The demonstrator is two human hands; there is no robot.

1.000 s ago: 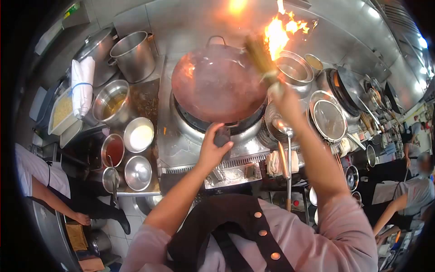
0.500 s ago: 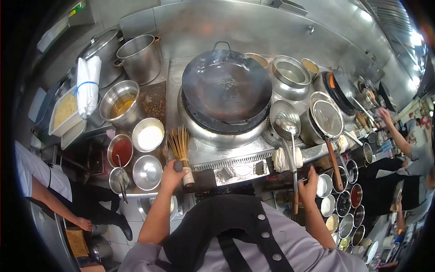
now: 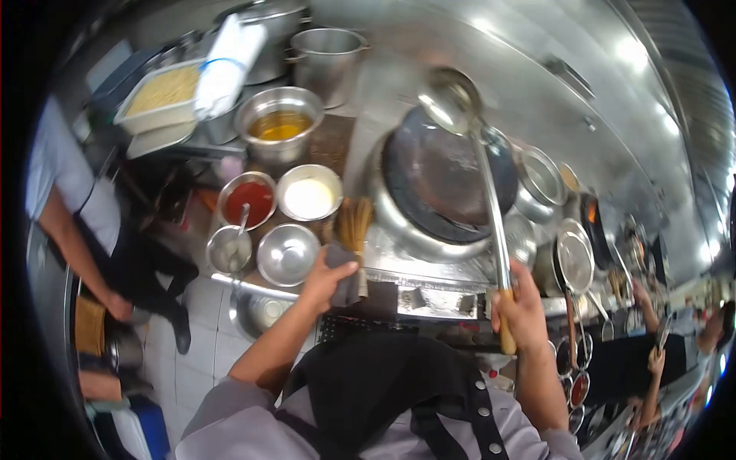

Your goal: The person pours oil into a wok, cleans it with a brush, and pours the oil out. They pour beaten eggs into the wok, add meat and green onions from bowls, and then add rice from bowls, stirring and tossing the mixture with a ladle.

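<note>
My right hand [image 3: 524,313] is closed around the wooden grip of a long-handled ladle [image 3: 491,203]. The ladle's round bowl is raised in front of the dark wok [image 3: 448,172], hiding part of it. The wok sits on a round metal burner ring. In my left hand [image 3: 326,282] is a folded dark grey cloth [image 3: 347,284], gripped at the counter's front edge. Right beside that hand stands a bamboo wok brush [image 3: 355,225], bristles up, its lower end partly covered by the cloth.
Left of the brush are a metal bowl [image 3: 288,254], a bowl of white contents [image 3: 309,197], red sauce [image 3: 249,203] and a pot of yellow liquid [image 3: 279,124]. A strainer [image 3: 575,261] lies at right. A person [image 3: 77,199] stands at left; others work at far right.
My right hand has taken the ladle from the perforated skimmer and lifted it before the wok. A grey cloth now shows more fully in my left hand. The view has turned.
</note>
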